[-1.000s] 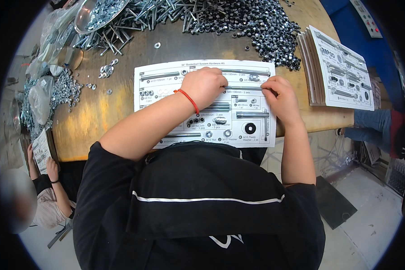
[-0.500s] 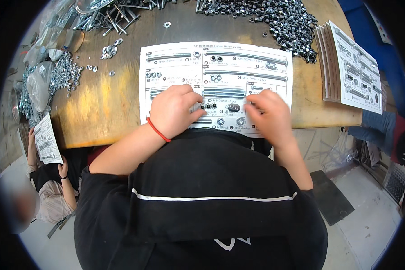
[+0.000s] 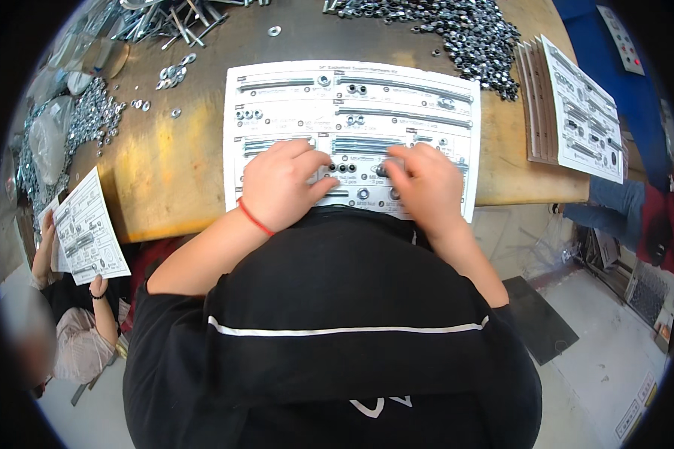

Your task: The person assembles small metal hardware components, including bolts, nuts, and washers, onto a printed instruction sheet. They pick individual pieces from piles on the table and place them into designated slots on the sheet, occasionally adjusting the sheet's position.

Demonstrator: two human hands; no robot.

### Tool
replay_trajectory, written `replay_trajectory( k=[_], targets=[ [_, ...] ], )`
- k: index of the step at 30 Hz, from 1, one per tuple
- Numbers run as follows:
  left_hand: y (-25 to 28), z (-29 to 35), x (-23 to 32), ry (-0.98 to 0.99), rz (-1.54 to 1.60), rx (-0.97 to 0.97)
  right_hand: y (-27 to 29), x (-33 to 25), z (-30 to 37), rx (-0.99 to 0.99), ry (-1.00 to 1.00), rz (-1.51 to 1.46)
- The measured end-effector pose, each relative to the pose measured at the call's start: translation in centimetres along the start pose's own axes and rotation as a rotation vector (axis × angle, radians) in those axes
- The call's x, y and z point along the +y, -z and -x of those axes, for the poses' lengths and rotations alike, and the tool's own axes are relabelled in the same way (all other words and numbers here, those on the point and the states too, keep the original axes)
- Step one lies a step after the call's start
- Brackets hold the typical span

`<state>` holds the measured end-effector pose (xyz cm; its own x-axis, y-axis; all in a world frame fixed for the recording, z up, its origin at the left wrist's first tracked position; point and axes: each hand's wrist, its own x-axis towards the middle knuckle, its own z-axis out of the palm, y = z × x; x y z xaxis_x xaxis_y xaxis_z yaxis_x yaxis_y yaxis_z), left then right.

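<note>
Bright even light, fisheye edges bent, dark

Heap of nuts [image 3: 457,30] (far edge), stacked cards [image 3: 569,112] right.

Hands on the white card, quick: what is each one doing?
Left hand: fingers curled, resting on the hardware card; holding anything cannot be told.
Right hand: fingers bent onto the card; any grip cannot be told.
</note>
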<state>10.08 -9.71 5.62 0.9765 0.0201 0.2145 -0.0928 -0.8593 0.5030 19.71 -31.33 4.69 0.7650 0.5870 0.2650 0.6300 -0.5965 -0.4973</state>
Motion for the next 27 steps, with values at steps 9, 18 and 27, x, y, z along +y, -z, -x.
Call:
replay_trajectory(
  k=[9, 18, 27],
  targets=[
    [3.2, 1.4, -3.4, 0.234, 0.017, 0.107, 3.7, 4.6, -0.7, -0.015, -0.322, 0.168],
    [5.0, 5.3, -7.0, 0.404, -0.307, 0.089, 3.4, 4.9, -0.2, 0.043, -0.372, 0.158],
    [2.9, 5.9, -7.5, 0.836, 0.926, 0.223, 4.8, 7.0, 4.5, 0.128, -0.593, -0.169]
  ],
)
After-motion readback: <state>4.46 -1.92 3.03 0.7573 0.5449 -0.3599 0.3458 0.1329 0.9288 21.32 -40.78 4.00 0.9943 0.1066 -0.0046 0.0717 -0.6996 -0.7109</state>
